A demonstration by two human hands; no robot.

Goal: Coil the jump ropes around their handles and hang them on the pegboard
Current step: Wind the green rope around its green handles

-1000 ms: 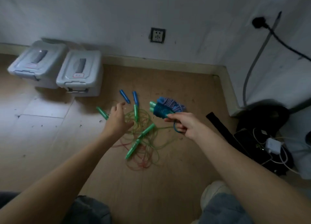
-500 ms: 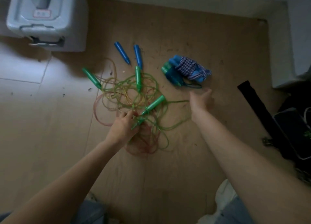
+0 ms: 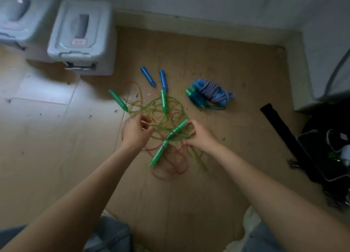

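Both hands, left [image 3: 136,132] and right [image 3: 200,137], have fingers curled, pinching strands of the rope tangle [image 3: 161,119]; a coiled bundle [image 3: 207,95] lies right of it.

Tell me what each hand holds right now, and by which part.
Both hold cord, not handles. The left hand pinches green loops in the tangle of ropes; the right hand pinches strands beside a green handle.

Green handles [image 3: 163,101], four of them, on a tangle of green and reddish-pink cords [image 3: 166,130]. Two blue handles [image 3: 148,77] beside them. A bundle [image 3: 208,95] of blue and teal, wrapped in blue-and-white braided rope. Pale grey bins [image 3: 81,37] with darker grey lid grips and a small red-edged label. Tan wooden floor [image 3: 217,62]. Black strap [image 3: 278,122]. White wall [image 3: 227,5].
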